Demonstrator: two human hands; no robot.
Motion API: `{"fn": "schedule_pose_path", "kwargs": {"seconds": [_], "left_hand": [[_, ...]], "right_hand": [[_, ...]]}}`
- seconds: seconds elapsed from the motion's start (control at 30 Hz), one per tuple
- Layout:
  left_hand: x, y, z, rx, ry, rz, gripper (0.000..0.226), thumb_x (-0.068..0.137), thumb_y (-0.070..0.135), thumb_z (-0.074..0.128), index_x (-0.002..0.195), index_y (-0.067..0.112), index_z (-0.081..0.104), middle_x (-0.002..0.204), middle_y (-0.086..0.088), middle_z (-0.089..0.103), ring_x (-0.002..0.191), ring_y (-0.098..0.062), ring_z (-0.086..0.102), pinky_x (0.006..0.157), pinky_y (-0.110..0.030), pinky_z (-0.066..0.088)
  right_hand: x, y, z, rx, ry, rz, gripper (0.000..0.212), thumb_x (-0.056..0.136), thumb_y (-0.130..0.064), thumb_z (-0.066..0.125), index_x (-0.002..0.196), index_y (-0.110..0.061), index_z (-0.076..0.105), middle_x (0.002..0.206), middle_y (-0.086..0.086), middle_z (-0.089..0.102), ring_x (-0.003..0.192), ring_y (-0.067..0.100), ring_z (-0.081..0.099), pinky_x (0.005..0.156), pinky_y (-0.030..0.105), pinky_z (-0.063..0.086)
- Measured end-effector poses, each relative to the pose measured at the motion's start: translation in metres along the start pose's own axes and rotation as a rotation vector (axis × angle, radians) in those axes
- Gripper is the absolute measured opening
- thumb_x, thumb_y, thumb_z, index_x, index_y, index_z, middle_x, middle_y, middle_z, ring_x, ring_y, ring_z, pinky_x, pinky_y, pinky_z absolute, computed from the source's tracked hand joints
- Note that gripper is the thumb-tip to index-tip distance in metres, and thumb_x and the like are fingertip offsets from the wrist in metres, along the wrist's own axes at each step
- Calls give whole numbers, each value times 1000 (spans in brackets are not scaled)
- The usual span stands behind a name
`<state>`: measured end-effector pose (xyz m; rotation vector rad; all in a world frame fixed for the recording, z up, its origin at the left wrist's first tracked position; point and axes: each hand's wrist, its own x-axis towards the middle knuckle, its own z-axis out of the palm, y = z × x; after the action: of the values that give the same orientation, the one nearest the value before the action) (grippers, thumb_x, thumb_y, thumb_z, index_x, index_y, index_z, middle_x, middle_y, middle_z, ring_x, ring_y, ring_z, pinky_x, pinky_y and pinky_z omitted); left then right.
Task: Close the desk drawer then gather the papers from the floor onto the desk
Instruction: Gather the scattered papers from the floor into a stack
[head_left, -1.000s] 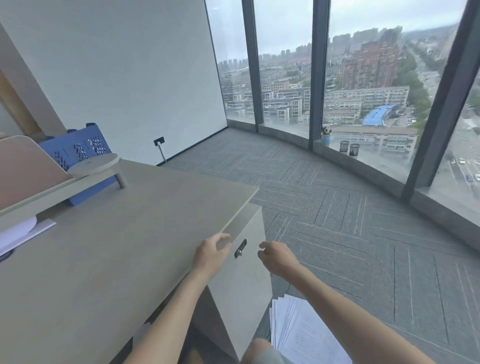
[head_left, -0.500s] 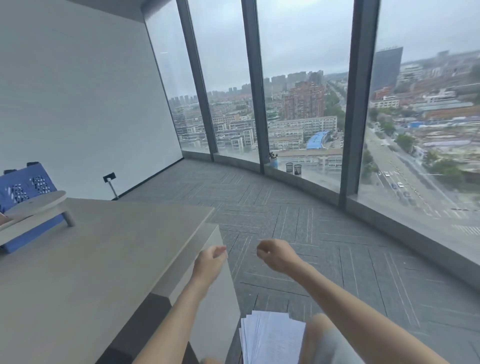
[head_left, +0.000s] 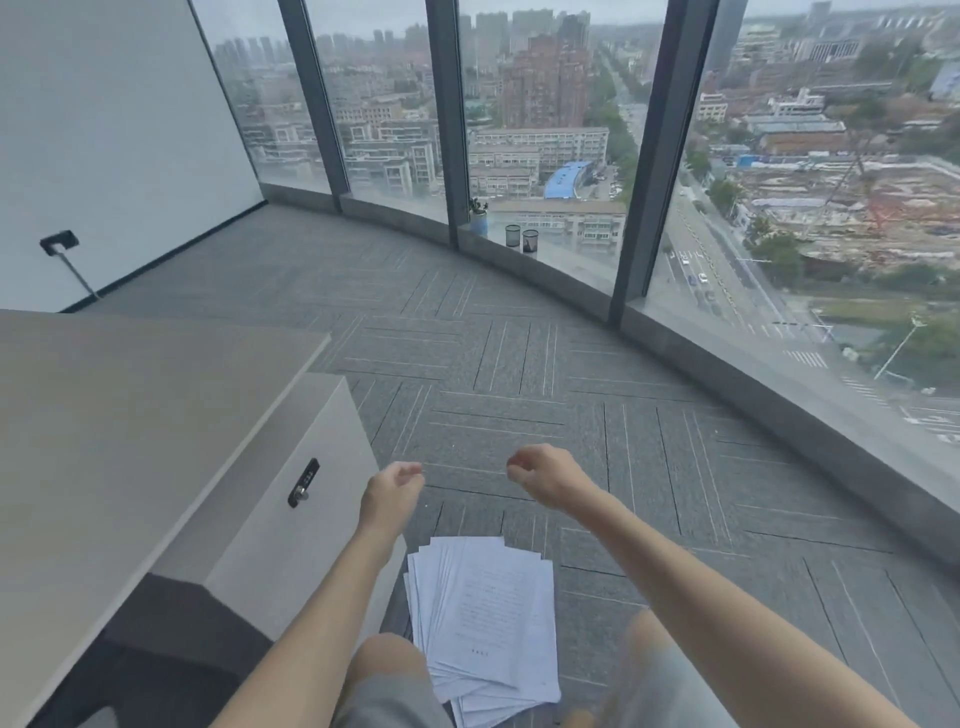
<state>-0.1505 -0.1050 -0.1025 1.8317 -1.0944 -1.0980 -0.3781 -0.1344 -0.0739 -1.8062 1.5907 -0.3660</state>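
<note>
1. Papers (head_left: 485, 629): loose fanned stack on the carpet (head_left: 597, 415) between the person's knees, just beside the drawer unit; ungathered, apparently the next item to collect.
2. Left hand (head_left: 389, 493): fingers loosely curled, grasping nothing; held in the air just beside the drawer front.
3. Right hand (head_left: 545, 475): fingers loosely curled, empty; raised above the papers.
4. Drawer (head_left: 291, 499): front with combination lock (head_left: 303, 483) appears flush, judged closed.
5. Desk (head_left: 119, 410): bare top, destination for papers.
6. Window sill (head_left: 571, 270): two mesh cups, small plant.

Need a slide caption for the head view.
Both empty hands, left hand and right hand, above fanned white papers beside beige desk.
</note>
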Motion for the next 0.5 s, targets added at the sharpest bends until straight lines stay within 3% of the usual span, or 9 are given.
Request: {"fn": "schedule_pose_path", "kwargs": {"seconds": [0.17,0.37,0.5], "left_hand": [[46,-50,28,5,-10,-159,22,88,17,58,107,19,68,110,-9,71,107,-27,67,97,-46,55],[110,-117,62,21,-15,-330,28,89,12,57,114,11,68,105,-7,71,93,-19,66,95,-42,54],[150,-180,81,129,-46,-416,38,83,18,55,119,17,68,116,-3,70,100,-20,64,95,-38,53]], "right_hand": [[49,43,29,12,-90,100,32,97,-21,53,121,-8,70,126,10,70,120,27,62,98,33,47],[112,102,81,49,-152,230,37,97,-20,50,128,-9,66,129,10,69,120,27,63,93,29,47],[150,147,129,65,-231,321,38,96,-21,51,130,-10,64,133,9,65,121,26,61,83,25,41]]}}
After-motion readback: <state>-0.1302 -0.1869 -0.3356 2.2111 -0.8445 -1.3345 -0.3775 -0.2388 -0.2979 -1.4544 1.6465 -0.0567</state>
